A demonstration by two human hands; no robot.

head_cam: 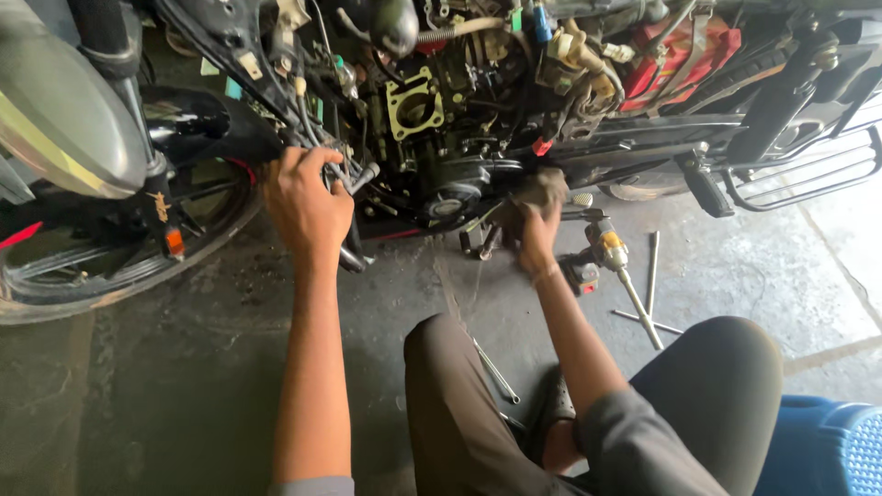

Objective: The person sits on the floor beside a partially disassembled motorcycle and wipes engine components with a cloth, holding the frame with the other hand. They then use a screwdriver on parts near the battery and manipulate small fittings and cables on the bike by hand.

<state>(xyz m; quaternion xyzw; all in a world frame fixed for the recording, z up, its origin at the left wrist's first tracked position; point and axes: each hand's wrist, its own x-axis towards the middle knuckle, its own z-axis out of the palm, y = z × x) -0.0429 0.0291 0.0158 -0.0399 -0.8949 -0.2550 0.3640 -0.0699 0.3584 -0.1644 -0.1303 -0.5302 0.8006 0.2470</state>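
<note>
Greasy rag (544, 186) bunched in my right hand (536, 237) under the engine (432, 138): soft, slippery, hold by the wad. Left hand (308, 202) clamped around frame tube (354, 179).

Black motorcycle frame (634, 138), red battery (684, 55), grey concrete floor (184, 386), blue stool (822, 450)

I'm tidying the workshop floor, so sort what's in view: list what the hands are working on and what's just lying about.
In hand:
- left hand gripping a frame tube of the motorcycle
- right hand pressing a rag under the engine

Lying about:
- T-handle wrench
- long tool with orange collar
- thin rod
- blue stool
</note>
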